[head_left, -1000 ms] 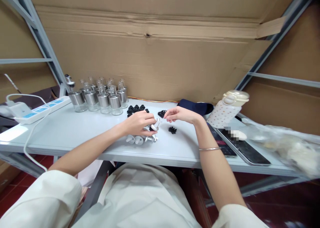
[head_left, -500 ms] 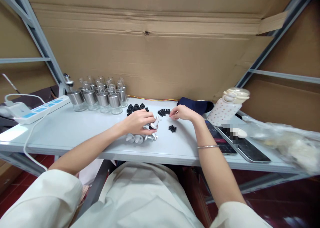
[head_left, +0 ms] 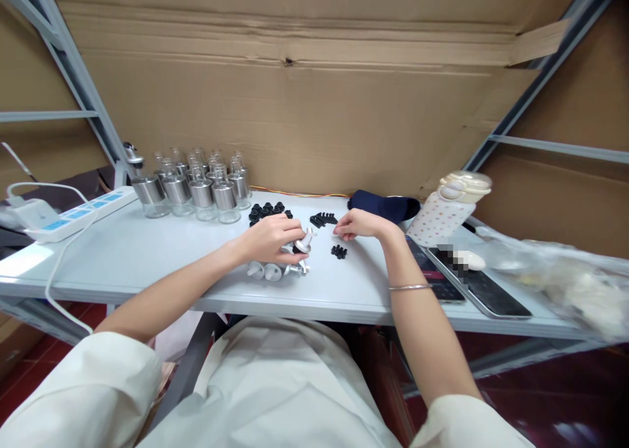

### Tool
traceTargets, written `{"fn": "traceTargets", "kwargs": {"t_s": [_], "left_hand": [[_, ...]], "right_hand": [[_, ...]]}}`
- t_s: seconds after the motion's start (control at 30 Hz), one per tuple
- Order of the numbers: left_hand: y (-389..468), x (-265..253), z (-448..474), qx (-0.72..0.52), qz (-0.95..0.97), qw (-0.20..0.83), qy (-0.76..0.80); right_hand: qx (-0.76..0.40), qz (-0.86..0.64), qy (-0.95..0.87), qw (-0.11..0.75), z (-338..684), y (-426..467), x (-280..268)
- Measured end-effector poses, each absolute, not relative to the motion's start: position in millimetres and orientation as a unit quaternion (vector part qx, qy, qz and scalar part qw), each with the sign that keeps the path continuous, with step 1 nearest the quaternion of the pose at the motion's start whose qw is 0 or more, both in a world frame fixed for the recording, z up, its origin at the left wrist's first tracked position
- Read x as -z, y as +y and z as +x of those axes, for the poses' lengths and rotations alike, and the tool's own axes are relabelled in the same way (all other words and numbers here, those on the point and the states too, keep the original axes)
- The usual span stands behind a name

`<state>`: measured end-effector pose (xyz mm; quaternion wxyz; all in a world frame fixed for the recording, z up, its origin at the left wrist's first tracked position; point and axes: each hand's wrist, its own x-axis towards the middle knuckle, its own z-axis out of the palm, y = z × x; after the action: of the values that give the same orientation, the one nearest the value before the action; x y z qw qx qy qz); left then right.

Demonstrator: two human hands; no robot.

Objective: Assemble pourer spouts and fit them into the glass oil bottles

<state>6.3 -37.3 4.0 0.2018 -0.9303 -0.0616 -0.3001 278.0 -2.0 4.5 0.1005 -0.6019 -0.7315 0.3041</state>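
Note:
My left hand (head_left: pixel 276 240) is closed around a silver bottle top with a spout (head_left: pixel 305 241); its tip points up to the right, and black shows beneath the fingers. Just below that hand, several more silver tops (head_left: pixel 272 272) lie on the table. Behind it are black round stoppers (head_left: pixel 266 210), partly hidden by the hand. My right hand (head_left: pixel 358 224) has thumb and fingers pinched together low over the table; whatever they grip is too small to make out. Beside its fingertips lies a row of short black pieces (head_left: pixel 322 219). A cluster of tiny black parts (head_left: pixel 339 251) sits nearer to me.
Glass bottles with steel sleeves (head_left: pixel 201 194) stand at the back left, near a white power strip (head_left: pixel 88 213). On the right are a dark blue cap (head_left: pixel 383 205), a dotted drinking bottle (head_left: pixel 439 217), phones (head_left: pixel 496 291) and a plastic bag (head_left: pixel 580 284). Cardboard (head_left: pixel 295 127) walls the back.
My right hand has shifted slightly toward me, away from the row of black pieces, its fingers still pinched. My left hand keeps hold of the bottle top in the same place.

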Motion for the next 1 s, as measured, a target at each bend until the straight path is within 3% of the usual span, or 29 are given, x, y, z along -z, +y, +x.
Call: {"fn": "traceTargets", "kwargs": {"t_s": [0.23,0.67,1.0], "left_hand": [[-36.6,-3.9,7.2,0.292,-0.932,0.206,-0.067],[-36.2,-3.2,6.8,0.269,-0.94,0.193,-0.086],[-36.6,-2.8,7.1,0.288,-0.933,0.201,-0.072]], "right_hand": [[-0.272,-0.607,-0.739,0.105,281.1,-0.5,-5.8],[-0.373,-0.593,-0.712,0.035,277.6,-6.8,-8.6],[-0.377,-0.579,-0.722,0.022,281.1,-2.9,-5.6]]}}
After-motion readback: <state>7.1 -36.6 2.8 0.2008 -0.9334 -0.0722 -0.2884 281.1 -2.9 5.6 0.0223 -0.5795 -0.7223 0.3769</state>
